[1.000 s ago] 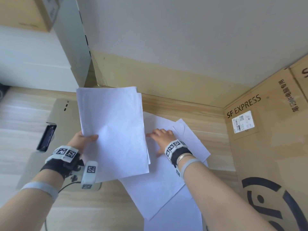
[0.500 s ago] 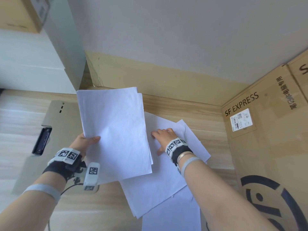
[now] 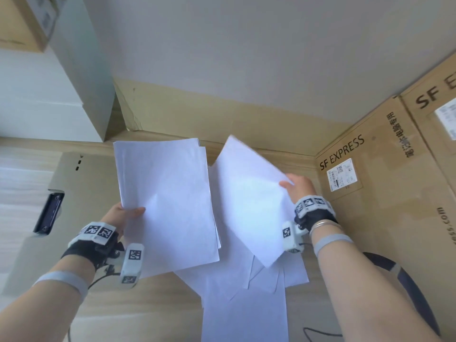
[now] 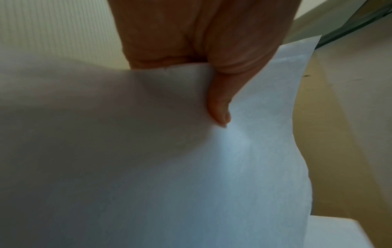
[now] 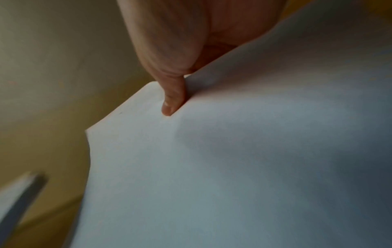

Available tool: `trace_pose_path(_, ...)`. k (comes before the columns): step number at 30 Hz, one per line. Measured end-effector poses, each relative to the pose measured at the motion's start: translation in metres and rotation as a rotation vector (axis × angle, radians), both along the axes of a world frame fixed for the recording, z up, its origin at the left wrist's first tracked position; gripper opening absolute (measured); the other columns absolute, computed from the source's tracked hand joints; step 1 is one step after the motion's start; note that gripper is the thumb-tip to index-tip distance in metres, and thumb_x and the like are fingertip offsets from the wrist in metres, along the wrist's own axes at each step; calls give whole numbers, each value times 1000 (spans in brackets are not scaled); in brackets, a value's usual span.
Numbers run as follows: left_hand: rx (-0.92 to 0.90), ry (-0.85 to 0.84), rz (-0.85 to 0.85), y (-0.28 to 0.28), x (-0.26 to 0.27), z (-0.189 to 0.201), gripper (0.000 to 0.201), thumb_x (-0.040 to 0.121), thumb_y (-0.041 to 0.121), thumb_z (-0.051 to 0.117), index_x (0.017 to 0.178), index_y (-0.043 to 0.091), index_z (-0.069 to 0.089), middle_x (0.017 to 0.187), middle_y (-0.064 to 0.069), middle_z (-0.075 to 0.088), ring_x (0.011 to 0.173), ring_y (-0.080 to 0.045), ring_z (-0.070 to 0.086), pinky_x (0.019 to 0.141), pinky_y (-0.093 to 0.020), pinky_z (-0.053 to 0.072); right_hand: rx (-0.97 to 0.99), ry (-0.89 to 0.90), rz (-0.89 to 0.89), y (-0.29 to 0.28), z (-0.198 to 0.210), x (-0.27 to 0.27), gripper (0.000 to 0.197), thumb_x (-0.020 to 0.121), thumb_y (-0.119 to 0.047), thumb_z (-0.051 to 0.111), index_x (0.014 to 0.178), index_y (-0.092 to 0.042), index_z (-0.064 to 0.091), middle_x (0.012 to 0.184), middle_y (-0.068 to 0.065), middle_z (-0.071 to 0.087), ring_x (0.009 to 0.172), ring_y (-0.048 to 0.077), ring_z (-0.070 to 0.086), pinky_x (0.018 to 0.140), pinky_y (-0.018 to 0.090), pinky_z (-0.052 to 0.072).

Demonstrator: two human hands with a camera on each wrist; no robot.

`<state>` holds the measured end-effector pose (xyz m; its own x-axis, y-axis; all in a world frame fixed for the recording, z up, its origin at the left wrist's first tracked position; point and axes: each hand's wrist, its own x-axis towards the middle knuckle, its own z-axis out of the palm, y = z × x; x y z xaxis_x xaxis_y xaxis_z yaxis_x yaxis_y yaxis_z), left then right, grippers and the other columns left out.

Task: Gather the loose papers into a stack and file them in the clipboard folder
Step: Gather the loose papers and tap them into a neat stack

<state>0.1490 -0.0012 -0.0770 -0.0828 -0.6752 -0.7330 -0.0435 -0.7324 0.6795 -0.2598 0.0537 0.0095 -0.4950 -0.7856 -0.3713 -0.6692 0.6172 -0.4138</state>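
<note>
The right hand [image 3: 299,187], flat on the table sheets a second ago, now pinches one white sheet [image 3: 249,193] up off the pile, tilted. The left hand [image 3: 123,214] still pinches the gathered stack [image 3: 167,201], thumb on top. Thin, plain papers [image 3: 244,312] lie fanned on the wood-grain table [image 3: 22,193]; beige clipboard folder [image 3: 74,183] lies left.

Storage or office corner: stacked shipping cartons [image 3: 385,193], wooden desk [image 3: 22,178], bare wall [image 3: 246,58].
</note>
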Motion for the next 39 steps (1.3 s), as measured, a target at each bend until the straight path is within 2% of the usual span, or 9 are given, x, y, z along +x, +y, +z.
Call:
trace_pose_path(6,19,-83,-19,3,-9,-2,6,87,-3,55,85,1,58,48,-4,66,51,-27,63,56,-35,50,-299,-155,-260,8,15,-16,29,92,-15,53,116,0,60,114,14,65,105,31,61,89,37,47)
trace_pose_path(9,26,-86,-33,3,-21,0,13,87,-3,56,77,5,57,40,1,64,35,-14,62,55,-35,49,-297,-304,-263,6,-7,15,30,91,-10,55,117,3,58,113,17,64,98,25,59,84,32,44)
trace_pose_path(14,32,11,-81,5,-42,11,11,87,-6,54,80,3,57,42,1,65,40,-18,64,44,-29,54,-84,-400,-155,14,-62,76,30,88,-18,59,115,-4,61,107,10,66,92,16,56,80,25,42)
trace_pose_path(19,56,36,-169,11,-52,24,17,87,-13,48,81,0,57,46,-2,68,43,-19,66,39,-26,53,43,-450,-102,22,-77,101,55,83,-26,65,131,-9,43,133,6,52,124,23,48,101,31,38)
trace_pose_path(21,45,45,-179,14,-57,30,9,92,1,47,93,0,56,59,-7,70,53,-22,68,47,-30,55,68,-481,-55,25,-77,104,66,82,-19,67,139,-8,34,140,6,45,133,23,41,108,32,34)
trace_pose_path(25,130,166,-239,16,-59,39,38,97,44,27,104,17,52,87,-6,65,81,-22,62,69,-35,50,-85,-552,-24,30,-68,106,55,81,4,64,131,-4,44,129,10,57,110,17,54,91,21,39)
trace_pose_path(28,98,54,-245,16,-57,29,22,93,19,51,107,3,57,70,-8,70,66,-26,68,61,-36,57,-104,-562,-47,33,-72,109,50,81,2,64,128,-8,49,124,10,61,103,16,57,94,26,43)
trace_pose_path(32,-5,-184,-216,14,-50,14,28,85,-4,58,112,0,55,76,-10,58,73,-29,57,91,-50,48,-33,-310,-307,39,-76,102,51,84,-21,64,131,-19,44,130,11,51,116,28,53,98,31,41)
trace_pose_path(39,-50,-116,-135,20,-43,5,22,86,-6,55,105,7,53,75,-10,56,66,-25,51,62,-33,45,310,-94,-363,44,-80,111,89,76,-26,69,143,-34,12,138,11,22,124,34,30,87,42,41)
